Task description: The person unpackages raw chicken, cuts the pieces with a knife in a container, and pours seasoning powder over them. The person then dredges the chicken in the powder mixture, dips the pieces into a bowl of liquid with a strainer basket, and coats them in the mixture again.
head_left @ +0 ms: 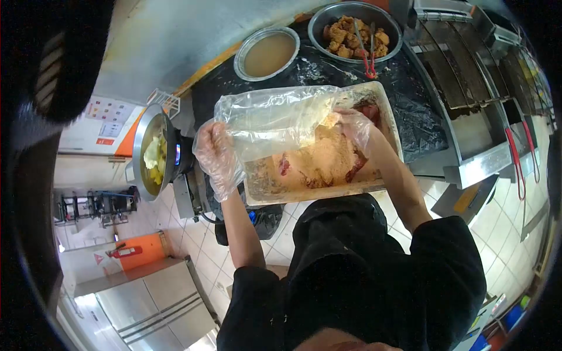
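Mid-frame, the left hand [216, 153] pinches a clear bag [272, 123] over a tray [266, 196]; the right hand [355, 126] seemingly grips its right end.

We can't read the notices [108, 110] at left — too small. At centre, the plastic bag [266, 126] hides part of the tray [266, 193].

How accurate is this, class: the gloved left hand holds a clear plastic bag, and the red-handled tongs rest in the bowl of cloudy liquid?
The bowl is wrong. The head view shows the red-handled tongs resting in the bowl of fried pieces, not in the cloudy liquid. The gloved left hand does hold a clear plastic bag.
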Tool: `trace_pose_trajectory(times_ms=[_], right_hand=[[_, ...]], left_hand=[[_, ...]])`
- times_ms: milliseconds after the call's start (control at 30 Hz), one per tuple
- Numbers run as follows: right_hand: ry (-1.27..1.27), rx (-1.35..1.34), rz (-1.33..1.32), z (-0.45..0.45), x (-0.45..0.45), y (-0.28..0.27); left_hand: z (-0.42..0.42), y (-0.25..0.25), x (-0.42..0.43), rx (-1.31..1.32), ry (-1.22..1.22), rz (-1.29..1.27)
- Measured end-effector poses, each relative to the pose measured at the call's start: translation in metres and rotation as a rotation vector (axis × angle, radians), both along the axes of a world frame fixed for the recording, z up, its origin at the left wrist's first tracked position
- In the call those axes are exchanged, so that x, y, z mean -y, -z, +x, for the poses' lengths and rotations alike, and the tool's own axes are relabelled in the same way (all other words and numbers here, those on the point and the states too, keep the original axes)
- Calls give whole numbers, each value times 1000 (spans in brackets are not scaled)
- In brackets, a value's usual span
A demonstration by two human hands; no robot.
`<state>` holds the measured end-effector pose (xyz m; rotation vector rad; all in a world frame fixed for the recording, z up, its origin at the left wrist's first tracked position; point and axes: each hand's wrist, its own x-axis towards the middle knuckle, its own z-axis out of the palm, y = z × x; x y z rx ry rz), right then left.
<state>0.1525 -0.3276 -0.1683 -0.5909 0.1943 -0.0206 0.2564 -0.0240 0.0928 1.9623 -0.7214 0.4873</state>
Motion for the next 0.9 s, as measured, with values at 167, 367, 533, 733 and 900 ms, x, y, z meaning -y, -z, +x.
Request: trace_pose_trajectory(times_ms=[167,367,533,733,900], right_hand=[[-73,-66,9,2,-5,-50],[14,-246,-850,6,-15,-57],[138,-22,-1711,-3,-12,-96],[96,-46,-1729,-15,-10,-100],[-55,-340,-960,-23,-25,-123]], left_hand=[[-8,35,-37,-199,-157,-278],[-12,127,-78,-336,-287,-366],[-25,171,-72,-274,-419,-322],[-21,200,-66,-333,-426,-464],[-28,158,-35,-569,-381,-678]])
